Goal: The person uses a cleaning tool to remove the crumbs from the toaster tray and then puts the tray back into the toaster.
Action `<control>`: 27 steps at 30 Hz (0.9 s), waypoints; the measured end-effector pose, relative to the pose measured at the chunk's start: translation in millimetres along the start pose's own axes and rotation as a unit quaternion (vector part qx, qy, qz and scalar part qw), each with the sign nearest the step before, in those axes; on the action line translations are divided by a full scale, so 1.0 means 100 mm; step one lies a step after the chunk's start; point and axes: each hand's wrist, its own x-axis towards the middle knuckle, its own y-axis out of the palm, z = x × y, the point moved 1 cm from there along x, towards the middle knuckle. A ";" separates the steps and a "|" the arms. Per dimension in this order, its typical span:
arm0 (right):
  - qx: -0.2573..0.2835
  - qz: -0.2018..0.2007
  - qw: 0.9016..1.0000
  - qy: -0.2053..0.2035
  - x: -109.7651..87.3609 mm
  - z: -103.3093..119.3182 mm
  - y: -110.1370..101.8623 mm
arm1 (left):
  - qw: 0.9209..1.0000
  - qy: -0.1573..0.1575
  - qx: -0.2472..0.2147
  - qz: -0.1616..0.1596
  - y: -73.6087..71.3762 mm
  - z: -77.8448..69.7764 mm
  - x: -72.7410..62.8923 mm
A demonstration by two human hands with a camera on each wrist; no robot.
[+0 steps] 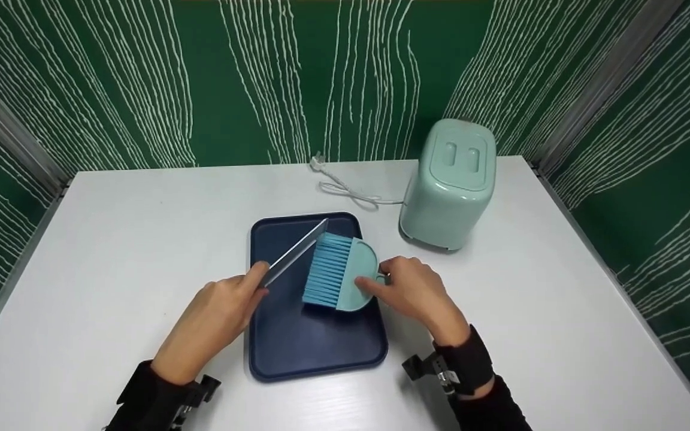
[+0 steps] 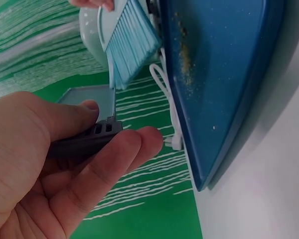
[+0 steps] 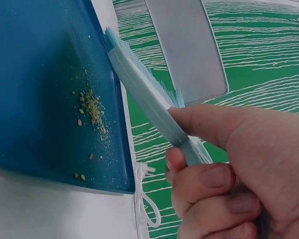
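Note:
My left hand [image 1: 222, 311] pinches the dark slotted end of a flat metal crumb tray [image 1: 297, 252] between thumb and fingers, holding it tilted above a dark blue serving tray [image 1: 318, 350]. A light teal brush [image 1: 361, 263] with blue bristles is gripped by its handle in my right hand [image 1: 414, 290], the thumb lying on the brush body. Its bristle tips overlap the far end of the crumb tray in the head view. Loose brown crumbs [image 3: 93, 113] are scattered on the blue tray under the brush, seen in both wrist views.
A mint green toaster [image 1: 448, 185] stands at the back right of the white table [image 1: 141, 239]. Its white cord and plug [image 1: 345, 188] lie loosely coiled behind the blue tray. Green walls [image 1: 249, 78] with white streaks close off the back and sides.

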 end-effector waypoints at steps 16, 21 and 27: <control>-0.015 0.060 0.994 -0.091 -0.13 0.31 0.28 | 1.000 0.000 -0.014 0.017 0.03 -0.03 0.01; -0.032 0.084 0.989 -0.119 -0.17 0.36 0.30 | 1.000 -0.007 -0.010 0.026 0.03 -0.03 0.00; -0.046 0.083 0.989 -0.110 -0.19 0.36 0.22 | 0.999 -0.015 -0.016 0.033 0.04 -0.01 0.00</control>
